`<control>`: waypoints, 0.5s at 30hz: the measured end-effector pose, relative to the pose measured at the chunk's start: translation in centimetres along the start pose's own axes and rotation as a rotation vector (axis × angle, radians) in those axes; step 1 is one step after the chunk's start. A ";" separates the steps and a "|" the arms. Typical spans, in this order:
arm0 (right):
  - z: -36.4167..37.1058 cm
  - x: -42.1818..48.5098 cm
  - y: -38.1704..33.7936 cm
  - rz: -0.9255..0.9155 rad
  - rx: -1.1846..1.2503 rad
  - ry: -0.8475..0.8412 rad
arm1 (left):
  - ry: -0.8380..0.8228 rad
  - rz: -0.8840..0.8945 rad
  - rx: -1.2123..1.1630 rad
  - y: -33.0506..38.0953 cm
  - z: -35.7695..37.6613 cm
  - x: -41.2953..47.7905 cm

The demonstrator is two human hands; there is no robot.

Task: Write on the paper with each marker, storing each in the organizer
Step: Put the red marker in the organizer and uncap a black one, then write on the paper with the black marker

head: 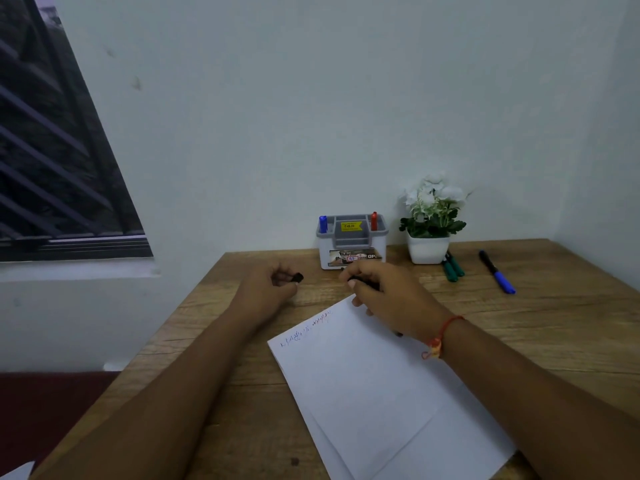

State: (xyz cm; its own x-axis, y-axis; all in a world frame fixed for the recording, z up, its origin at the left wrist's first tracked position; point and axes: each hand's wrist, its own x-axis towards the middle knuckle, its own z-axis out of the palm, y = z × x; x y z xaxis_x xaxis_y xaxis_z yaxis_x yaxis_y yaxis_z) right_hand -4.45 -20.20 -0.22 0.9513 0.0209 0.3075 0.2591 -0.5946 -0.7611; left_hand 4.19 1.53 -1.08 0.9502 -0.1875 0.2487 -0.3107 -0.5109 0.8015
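A white paper lies on the wooden desk, with a line of blue and red scribbles near its top edge. My right hand grips a black marker just above the paper's top corner. My left hand pinches the marker's black cap, a short way left of the marker. Behind both hands stands the grey and white organizer, holding a blue marker at its left and a red marker at its right.
A white pot of white flowers stands right of the organizer. Two green markers and a blue-capped marker lie on the desk at the right. The wall is close behind; a barred window is at far left.
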 end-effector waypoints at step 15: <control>0.4 -0.4 -0.7 0.282 0.888 -0.087 | -0.032 -0.033 0.135 -0.9 0.2 0.5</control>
State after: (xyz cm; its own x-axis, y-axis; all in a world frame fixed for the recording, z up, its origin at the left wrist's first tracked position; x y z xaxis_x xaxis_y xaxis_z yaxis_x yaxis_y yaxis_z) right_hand -4.93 -19.48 -0.07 0.9983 0.0508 0.0282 0.0149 0.2441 -0.9696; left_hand 4.93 1.71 -1.78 0.9594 -0.1942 0.2045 -0.2816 -0.6247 0.7283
